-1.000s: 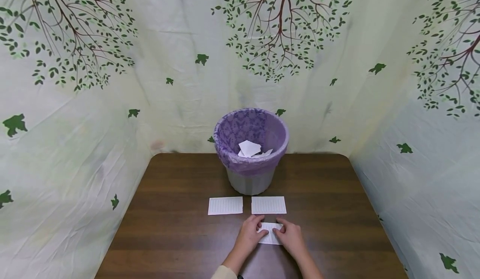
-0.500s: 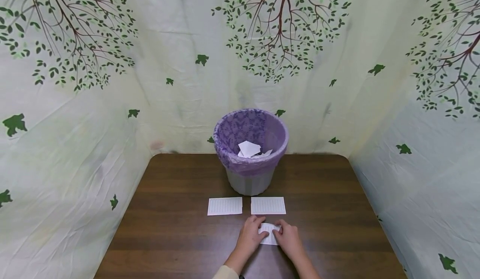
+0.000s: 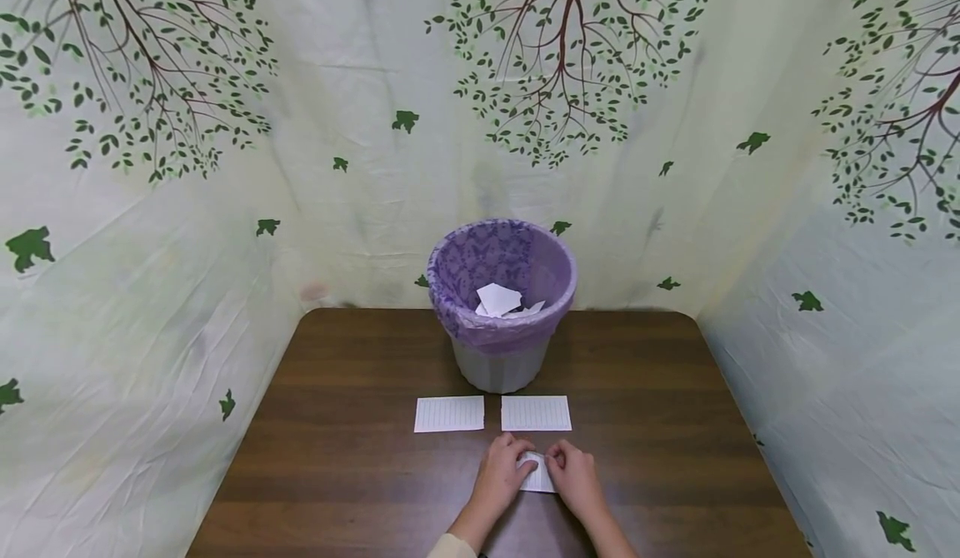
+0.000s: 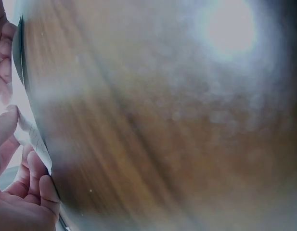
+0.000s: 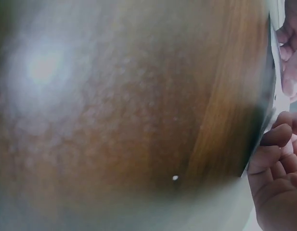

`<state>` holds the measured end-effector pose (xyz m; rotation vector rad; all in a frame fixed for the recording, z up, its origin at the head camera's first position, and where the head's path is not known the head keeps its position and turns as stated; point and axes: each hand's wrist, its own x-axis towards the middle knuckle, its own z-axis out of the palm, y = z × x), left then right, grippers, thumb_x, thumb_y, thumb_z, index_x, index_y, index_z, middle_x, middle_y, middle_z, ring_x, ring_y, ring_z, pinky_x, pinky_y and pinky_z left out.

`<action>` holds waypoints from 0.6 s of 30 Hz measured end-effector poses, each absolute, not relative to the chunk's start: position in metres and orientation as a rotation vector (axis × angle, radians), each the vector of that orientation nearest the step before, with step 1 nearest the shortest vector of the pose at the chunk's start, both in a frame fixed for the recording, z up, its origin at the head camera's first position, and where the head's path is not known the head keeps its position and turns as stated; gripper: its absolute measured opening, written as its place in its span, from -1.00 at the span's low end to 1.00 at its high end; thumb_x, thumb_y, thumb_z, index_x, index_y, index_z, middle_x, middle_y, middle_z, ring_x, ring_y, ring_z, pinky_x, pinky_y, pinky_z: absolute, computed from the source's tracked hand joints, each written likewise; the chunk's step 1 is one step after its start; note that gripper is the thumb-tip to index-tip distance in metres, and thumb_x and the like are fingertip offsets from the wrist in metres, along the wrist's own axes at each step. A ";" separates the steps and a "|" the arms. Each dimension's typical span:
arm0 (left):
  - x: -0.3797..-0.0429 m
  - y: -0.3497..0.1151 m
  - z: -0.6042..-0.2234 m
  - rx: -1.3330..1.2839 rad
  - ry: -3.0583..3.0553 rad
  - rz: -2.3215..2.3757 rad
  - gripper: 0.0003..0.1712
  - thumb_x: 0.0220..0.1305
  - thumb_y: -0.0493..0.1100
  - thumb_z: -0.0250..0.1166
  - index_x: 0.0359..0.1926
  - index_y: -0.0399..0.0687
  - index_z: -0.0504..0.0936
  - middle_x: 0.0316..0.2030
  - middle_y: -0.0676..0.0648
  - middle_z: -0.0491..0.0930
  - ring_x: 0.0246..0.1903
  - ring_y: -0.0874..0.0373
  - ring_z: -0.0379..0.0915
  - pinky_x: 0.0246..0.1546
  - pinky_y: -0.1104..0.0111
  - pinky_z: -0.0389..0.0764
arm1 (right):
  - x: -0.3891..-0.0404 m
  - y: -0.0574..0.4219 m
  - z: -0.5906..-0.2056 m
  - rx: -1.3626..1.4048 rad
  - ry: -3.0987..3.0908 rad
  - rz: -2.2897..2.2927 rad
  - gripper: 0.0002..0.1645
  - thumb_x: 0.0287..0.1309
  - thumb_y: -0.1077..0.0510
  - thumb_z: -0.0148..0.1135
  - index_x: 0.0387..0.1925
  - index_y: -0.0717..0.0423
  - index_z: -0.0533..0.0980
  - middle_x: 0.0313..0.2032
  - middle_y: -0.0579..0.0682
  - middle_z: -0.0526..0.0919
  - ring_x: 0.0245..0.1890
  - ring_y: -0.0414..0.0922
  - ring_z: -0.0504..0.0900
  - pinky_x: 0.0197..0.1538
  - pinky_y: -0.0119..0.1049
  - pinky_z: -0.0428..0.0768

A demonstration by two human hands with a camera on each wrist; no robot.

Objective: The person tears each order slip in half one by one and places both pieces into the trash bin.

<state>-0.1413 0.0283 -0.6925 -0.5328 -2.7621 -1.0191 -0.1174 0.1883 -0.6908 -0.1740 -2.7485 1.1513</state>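
A small lined white paper card (image 3: 537, 480) lies low over the table, between my two hands. My left hand (image 3: 497, 473) grips its left side, thumb on top of the sheet. On the other side my right hand (image 3: 577, 479) pinches the right part, fingertips close to the left thumb. The left wrist view has the paper (image 4: 23, 103) edge-on and slightly bowed, with the left hand (image 4: 28, 197) curled at its near end. In the right wrist view the right hand's fingers (image 5: 276, 134) bend at the paper's edge, and they hide part of it.
Two lined cards, one left (image 3: 449, 415) and one right (image 3: 536, 414), lie side by side beyond my hands. Behind them stands a grey bin (image 3: 501, 366) with a purple liner (image 3: 498, 246), holding white paper scraps (image 3: 498, 300). Leaf-printed cloth surrounds the brown table (image 3: 337, 458).
My right hand has shifted slightly left, closer to the left hand, and its fingers have drawn in. Less of the card shows between the hands. The left hand has hardly moved.
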 end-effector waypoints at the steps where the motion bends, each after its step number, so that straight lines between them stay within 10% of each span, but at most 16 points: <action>1: -0.141 0.028 -0.693 -0.532 -2.756 -1.031 -0.75 0.11 -0.15 0.61 -0.16 0.00 0.83 -0.43 0.09 0.46 -0.41 0.35 0.22 -0.40 0.48 0.34 | -0.117 0.188 -0.690 -0.172 -2.742 1.155 -0.86 0.16 0.31 0.42 -0.43 0.05 0.63 -0.63 -0.20 0.51 -0.62 -0.35 0.35 -0.49 -0.44 0.35; 18: -0.142 0.022 -0.675 -0.460 -2.679 -1.179 -0.88 0.12 -0.21 0.60 -0.36 0.01 0.78 -0.43 0.07 0.57 -0.39 0.30 0.47 -0.32 0.46 0.52 | -0.118 0.180 -0.673 -0.032 -2.722 1.136 -0.83 0.20 0.30 0.43 -0.45 0.03 0.62 -0.64 -0.25 0.50 -0.62 -0.42 0.31 -0.49 -0.48 0.36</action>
